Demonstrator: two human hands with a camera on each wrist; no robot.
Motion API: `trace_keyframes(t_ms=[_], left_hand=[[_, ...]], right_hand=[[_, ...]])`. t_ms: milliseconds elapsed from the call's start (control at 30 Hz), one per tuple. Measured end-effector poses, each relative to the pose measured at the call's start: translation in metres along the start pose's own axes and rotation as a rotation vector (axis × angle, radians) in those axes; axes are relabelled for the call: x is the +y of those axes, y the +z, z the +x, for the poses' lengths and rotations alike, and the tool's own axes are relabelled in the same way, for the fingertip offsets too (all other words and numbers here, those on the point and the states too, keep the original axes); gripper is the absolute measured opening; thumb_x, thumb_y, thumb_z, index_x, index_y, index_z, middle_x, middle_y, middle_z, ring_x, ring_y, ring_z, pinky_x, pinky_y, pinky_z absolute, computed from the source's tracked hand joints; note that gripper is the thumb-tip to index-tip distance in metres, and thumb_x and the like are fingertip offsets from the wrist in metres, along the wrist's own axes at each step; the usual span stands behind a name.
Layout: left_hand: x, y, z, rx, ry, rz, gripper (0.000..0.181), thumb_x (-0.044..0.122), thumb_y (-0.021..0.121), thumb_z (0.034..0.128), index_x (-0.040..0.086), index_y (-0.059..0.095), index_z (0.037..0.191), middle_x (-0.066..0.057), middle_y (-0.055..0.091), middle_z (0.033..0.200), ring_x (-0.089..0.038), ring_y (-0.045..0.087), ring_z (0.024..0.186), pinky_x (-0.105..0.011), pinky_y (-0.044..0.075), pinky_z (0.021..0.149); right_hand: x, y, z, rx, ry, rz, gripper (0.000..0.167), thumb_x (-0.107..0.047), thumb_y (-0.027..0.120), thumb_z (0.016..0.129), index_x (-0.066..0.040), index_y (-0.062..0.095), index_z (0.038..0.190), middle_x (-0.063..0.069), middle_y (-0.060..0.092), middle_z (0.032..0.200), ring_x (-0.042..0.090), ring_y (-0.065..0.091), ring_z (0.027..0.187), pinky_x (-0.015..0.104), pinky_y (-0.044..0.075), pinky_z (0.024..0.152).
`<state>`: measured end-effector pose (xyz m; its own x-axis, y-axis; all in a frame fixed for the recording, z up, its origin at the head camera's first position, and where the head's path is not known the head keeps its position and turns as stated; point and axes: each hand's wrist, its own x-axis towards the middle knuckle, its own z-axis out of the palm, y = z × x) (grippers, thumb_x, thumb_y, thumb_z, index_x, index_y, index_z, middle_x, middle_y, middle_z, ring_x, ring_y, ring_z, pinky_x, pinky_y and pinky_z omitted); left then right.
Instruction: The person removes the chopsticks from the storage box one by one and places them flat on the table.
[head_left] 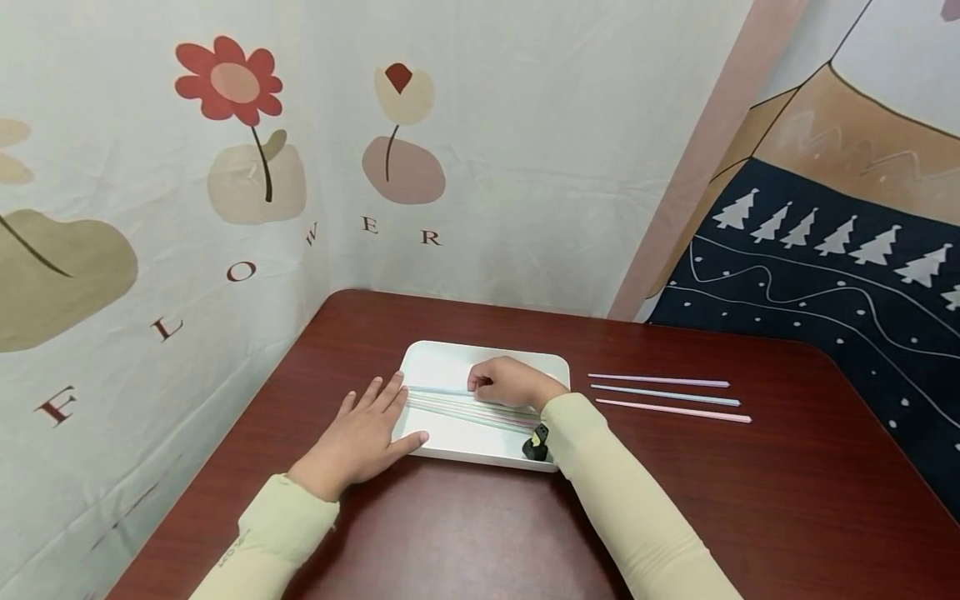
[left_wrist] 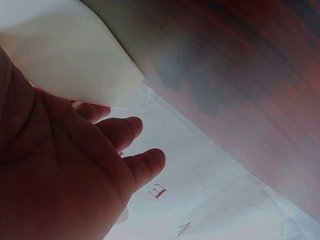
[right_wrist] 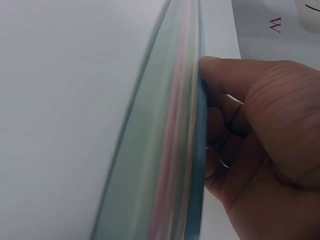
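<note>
A white tray [head_left: 442,362] lies on the table with several pastel chopsticks [head_left: 468,410] side by side in it. My right hand [head_left: 513,383] is over the tray, its fingers curled. Its thumb and fingers pinch a blue chopstick [right_wrist: 200,125] at the far side of the row, close against the pink and green ones. My left hand [head_left: 363,437] lies along the tray's left end with the fingers straight and spread, fingertips at the rim. In the left wrist view the left palm [left_wrist: 65,165] shows below the tray's underside [left_wrist: 75,55].
Right of the tray lie a purple chopstick [head_left: 660,381], a blue one [head_left: 667,395] and a pink one [head_left: 675,411], roughly parallel. A black device [head_left: 536,443] sits at the right wrist. Printed cloth [head_left: 525,167] hangs behind the reddish-brown table [head_left: 480,533].
</note>
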<state>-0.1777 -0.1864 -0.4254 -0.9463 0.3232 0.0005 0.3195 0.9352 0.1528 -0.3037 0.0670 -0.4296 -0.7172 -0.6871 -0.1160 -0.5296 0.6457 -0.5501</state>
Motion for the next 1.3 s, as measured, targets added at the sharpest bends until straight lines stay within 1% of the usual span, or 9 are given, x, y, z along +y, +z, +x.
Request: trace_keyframes(t_ms=[267, 433, 567, 733, 833, 933, 1000, 1133, 1300], left_hand=[[0.000, 0.000, 0.000, -0.002, 0.001, -0.004, 0.088, 0.065, 0.044, 0.0966, -0.003, 0.035, 0.152, -0.016, 0.020, 0.163, -0.044, 0.019, 0.147, -0.066, 0.018, 0.112], [0.000, 0.000, 0.001, -0.002, -0.001, -0.007, 0.088, 0.066, 0.044, 0.0965, -0.003, 0.035, 0.152, -0.016, 0.020, 0.163, -0.044, 0.019, 0.147, -0.066, 0.018, 0.112], [0.000, 0.000, 0.001, -0.006, 0.001, -0.006, 0.090, 0.067, 0.042, 0.0963, -0.003, 0.035, 0.152, -0.016, 0.019, 0.163, -0.044, 0.018, 0.147, -0.066, 0.018, 0.112], [0.000, -0.001, 0.001, 0.001, 0.005, -0.008, 0.090, 0.068, 0.042, 0.0962, -0.003, 0.036, 0.151, -0.016, 0.020, 0.163, -0.044, 0.020, 0.146, -0.067, 0.019, 0.112], [0.000, -0.001, 0.000, 0.005, 0.005, -0.010, 0.090, 0.069, 0.041, 0.0960, -0.003, 0.037, 0.151, -0.016, 0.020, 0.163, -0.044, 0.021, 0.146, -0.066, 0.019, 0.112], [0.000, -0.001, -0.001, 0.003, 0.004, -0.011, 0.091, 0.069, 0.040, 0.0959, -0.003, 0.036, 0.151, -0.016, 0.020, 0.163, -0.044, 0.020, 0.146, -0.066, 0.019, 0.112], [0.000, -0.001, -0.001, 0.005, 0.004, -0.011, 0.091, 0.069, 0.040, 0.0960, -0.003, 0.036, 0.151, -0.015, 0.020, 0.163, -0.044, 0.020, 0.146, -0.067, 0.019, 0.112], [0.000, -0.001, -0.001, 0.016, 0.007, -0.008, 0.089, 0.068, 0.042, 0.0964, -0.003, 0.036, 0.151, -0.015, 0.020, 0.163, -0.043, 0.020, 0.146, -0.066, 0.019, 0.112], [0.000, -0.001, -0.001, 0.012, 0.009, -0.012, 0.089, 0.067, 0.042, 0.0964, -0.003, 0.036, 0.152, -0.015, 0.020, 0.163, -0.044, 0.020, 0.146, -0.066, 0.019, 0.112]], right_hand=[[0.000, 0.002, 0.002, 0.007, -0.019, -0.054, 0.015, -0.011, 0.064, 0.097, -0.021, 0.064, 0.086, -0.006, 0.053, 0.071, 0.008, 0.048, 0.068, 0.025, 0.042, 0.065], [0.000, -0.003, 0.002, 0.032, -0.032, -0.066, 0.015, -0.009, 0.060, 0.099, -0.021, 0.064, 0.090, -0.005, 0.052, 0.072, 0.008, 0.048, 0.068, 0.026, 0.043, 0.066], [-0.001, -0.012, -0.002, 0.078, -0.055, -0.062, 0.011, -0.009, 0.060, 0.099, -0.018, 0.065, 0.096, -0.005, 0.056, 0.078, 0.010, 0.049, 0.070, 0.026, 0.044, 0.067], [-0.010, -0.028, -0.011, 0.124, -0.089, -0.048, 0.010, -0.010, 0.062, 0.098, -0.018, 0.067, 0.102, -0.006, 0.062, 0.090, 0.011, 0.054, 0.077, 0.028, 0.047, 0.071], [-0.015, -0.040, -0.018, 0.153, -0.121, -0.053, 0.010, -0.010, 0.063, 0.098, -0.017, 0.068, 0.104, -0.006, 0.064, 0.095, 0.011, 0.056, 0.082, 0.029, 0.049, 0.074], [-0.016, -0.052, -0.027, 0.172, -0.135, -0.053, 0.011, -0.010, 0.063, 0.098, -0.016, 0.069, 0.105, -0.006, 0.065, 0.096, 0.012, 0.056, 0.082, 0.030, 0.049, 0.074], [-0.013, -0.059, -0.035, 0.181, -0.122, -0.048, 0.012, -0.010, 0.063, 0.098, -0.016, 0.069, 0.105, -0.006, 0.065, 0.096, 0.013, 0.056, 0.082, 0.031, 0.050, 0.073], [0.000, -0.070, -0.054, 0.192, -0.051, -0.032, 0.012, -0.011, 0.063, 0.098, -0.018, 0.069, 0.106, -0.006, 0.065, 0.098, 0.015, 0.057, 0.084, 0.033, 0.050, 0.076], [0.025, -0.079, -0.081, 0.221, 0.030, -0.020, 0.012, -0.012, 0.063, 0.098, -0.013, 0.070, 0.108, -0.003, 0.066, 0.099, 0.018, 0.058, 0.086, 0.034, 0.051, 0.077]])
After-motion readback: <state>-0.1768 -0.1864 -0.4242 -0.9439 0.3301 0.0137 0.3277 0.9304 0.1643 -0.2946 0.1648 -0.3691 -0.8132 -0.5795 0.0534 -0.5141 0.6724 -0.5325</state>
